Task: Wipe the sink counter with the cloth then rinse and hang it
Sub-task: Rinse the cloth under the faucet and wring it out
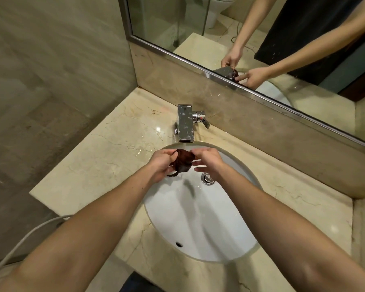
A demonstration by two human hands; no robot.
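— Biggest thing first?
— Marble bench (105, 157), cream with brown veins, filling the corner between the tiled wall and the mirror (251, 28). Wet sheen near the tap.
— Set into it?
— White oval sink (198, 224), sunk below the stone rim. Overflow hole near the front edge, chrome drain plug (207, 178) towards the back of the bowl.
— And the arms?
— Two bare forearms, reaching in from the bottom corners and meeting over the back of the sink.
— Next down?
— Chrome faucet (185, 123), square and spotted, standing on the bench behind the bowl, lever out to its right side. Spout just above the hands. Running water hard to make out.
— Hands themselves?
— Left hand (161, 165) closed, fingers curled round the left edge of the cloth. Right hand (209, 163) pinching the upper right edge between thumb and forefinger, remaining fingers stretched out loose beneath.
— Cloth?
— Dark brown cloth (183, 161), small and bunched, held up between both hands, directly under the spout and above the bowl, touching neither. One thin end dangling below the left hand.
— Anything smaller?
— Grey hose (30, 234) curving past the bench's left edge, low in the frame. Both hands and the cloth repeated in the mirror.
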